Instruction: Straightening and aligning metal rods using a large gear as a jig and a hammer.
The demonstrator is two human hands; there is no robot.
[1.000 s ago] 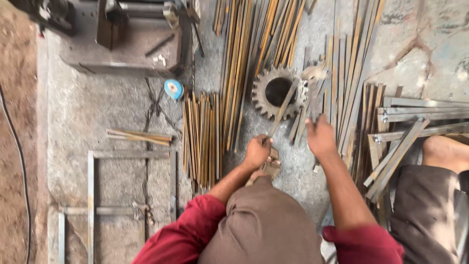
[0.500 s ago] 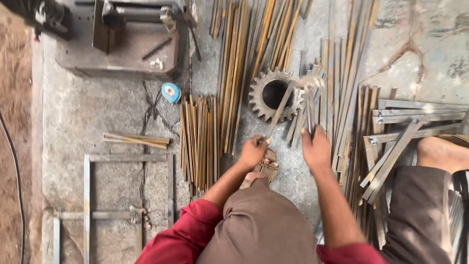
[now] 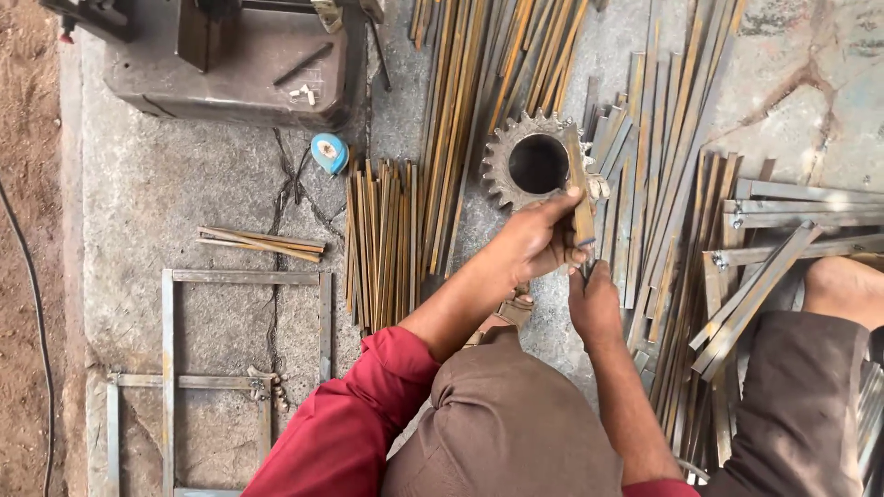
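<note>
The left hand (image 3: 534, 247) grasps a flat metal strip (image 3: 580, 198) lying across the toothed gear (image 3: 534, 166) on the concrete floor (image 3: 184, 193), the right hand (image 3: 594, 304) clenches its lower end, so both should hold it flat and steady.

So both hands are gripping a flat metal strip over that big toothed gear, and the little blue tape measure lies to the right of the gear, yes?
Not quite. The head view shows the blue tape measure lying to the left of the gear, beside the bundle of rods. The rest holds: the left hand and right hand both grip the flat metal strip over the gear.
</note>
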